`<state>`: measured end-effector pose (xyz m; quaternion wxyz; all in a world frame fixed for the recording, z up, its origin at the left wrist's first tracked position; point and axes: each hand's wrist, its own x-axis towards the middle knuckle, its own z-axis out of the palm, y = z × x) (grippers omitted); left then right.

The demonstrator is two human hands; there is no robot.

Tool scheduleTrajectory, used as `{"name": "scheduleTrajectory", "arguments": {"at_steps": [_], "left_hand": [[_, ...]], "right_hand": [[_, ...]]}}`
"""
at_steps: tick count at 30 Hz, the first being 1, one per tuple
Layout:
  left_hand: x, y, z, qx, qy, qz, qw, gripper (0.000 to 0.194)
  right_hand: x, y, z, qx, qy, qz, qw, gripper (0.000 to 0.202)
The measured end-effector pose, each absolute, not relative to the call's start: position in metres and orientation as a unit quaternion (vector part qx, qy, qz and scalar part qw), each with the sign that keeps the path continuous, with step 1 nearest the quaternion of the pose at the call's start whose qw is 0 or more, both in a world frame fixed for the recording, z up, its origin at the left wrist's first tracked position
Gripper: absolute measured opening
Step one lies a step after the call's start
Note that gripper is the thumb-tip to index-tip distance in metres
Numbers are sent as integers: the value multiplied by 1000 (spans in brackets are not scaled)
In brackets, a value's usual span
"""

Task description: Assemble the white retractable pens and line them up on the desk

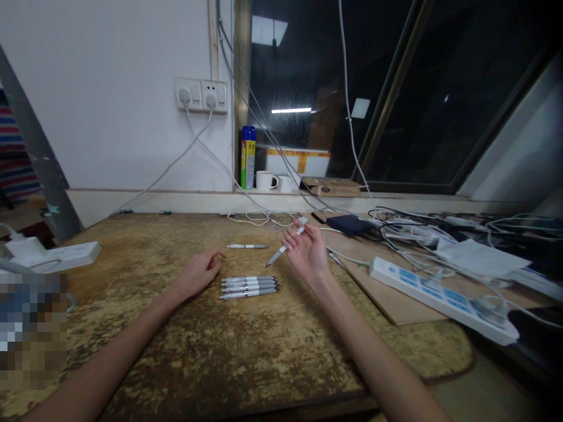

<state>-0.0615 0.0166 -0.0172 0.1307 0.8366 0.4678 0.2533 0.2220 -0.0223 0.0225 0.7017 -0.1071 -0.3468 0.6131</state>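
My right hand [307, 252] is raised over the table with its fingers closed round a white and grey pen [277, 255], whose tip points down to the left. My left hand [203, 271] rests on the worn table [185, 357] with its fingers curled together; whatever is between them, if anything, is hidden. Right of it, several similar pens [248, 287] lie side by side in a stack of rows. Another single pen [247, 247] lies farther back, apart from them.
A long white power strip [440, 299] and tangled cables lie on the right, by a brown board [382, 293]. Another power strip [74, 255] is at the left. A spray can [248, 158] and a white mug [265, 180] stand on the sill.
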Motion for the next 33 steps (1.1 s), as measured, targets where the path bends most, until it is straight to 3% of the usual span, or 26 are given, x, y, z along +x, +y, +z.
{"name": "scheduleTrajectory", "arguments": {"at_steps": [19, 26, 29, 33], "left_hand": [[-58, 12, -11, 841, 466, 245, 121, 31], [-49, 4, -7, 838, 439, 286, 157, 34], [-42, -1, -6, 824, 409, 321, 224, 36], [-29, -11, -4, 786, 356, 370, 346, 44]], "right_hand": [[224, -26, 27, -121, -333, 620, 701, 22], [216, -21, 25, -168, -398, 574, 696, 7], [213, -20, 18, -280, -507, 483, 656, 20], [204, -25, 5, -349, -644, 425, 532, 30]]}}
